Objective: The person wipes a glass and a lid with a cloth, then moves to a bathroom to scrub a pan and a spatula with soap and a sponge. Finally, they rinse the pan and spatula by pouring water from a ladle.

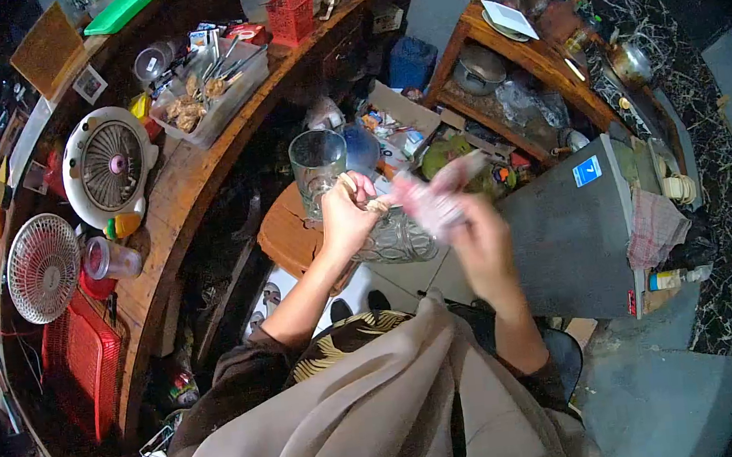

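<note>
Left hand (349, 216) has fingertips pressed together, contents indistinct; right hand (485, 236) grips blurred pink item (435, 205) at its 10 o'clock; jar (318, 158) stands at left hand's 11 o'clock.

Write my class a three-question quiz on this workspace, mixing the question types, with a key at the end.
1. True or false: the small red basket stands on the floor.
2. What colour is the sticker on the grey unit? A) green B) blue C) yellow
3. Fill in: the hand nearer the grey unit is the person's ____ one.

Key: 1 false; 2 B; 3 right.
</note>
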Available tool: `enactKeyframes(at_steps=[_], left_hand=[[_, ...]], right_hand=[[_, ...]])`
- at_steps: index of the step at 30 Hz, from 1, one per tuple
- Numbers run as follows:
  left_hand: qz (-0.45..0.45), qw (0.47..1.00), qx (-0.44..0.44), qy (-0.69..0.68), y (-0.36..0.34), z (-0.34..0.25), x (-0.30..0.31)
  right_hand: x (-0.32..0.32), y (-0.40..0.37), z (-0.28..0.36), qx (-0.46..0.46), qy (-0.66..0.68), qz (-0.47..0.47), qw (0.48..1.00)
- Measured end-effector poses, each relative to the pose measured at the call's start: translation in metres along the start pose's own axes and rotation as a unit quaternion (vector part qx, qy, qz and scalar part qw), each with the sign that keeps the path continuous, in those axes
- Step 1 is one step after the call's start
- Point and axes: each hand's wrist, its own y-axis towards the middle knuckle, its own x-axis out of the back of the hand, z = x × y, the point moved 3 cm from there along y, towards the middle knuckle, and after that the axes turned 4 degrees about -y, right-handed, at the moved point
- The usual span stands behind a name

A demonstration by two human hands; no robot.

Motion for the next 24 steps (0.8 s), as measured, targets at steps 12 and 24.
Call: enactKeyframes(at_steps=[12, 24], left_hand=[[0.092, 0.993, -0.054, 0.05, -0.008, -0.033, -0.005], [0.069, 0.988, -0.13, 0.045, -0.015, -0.028, -0.009]], right_hand=[[-0.066, -0.018, -0.072, -0.379, 0.496, 0.344, 0.702], [-0.056, -0.02, -0.051, -0.244, 0.23, 0.321, 0.886]])
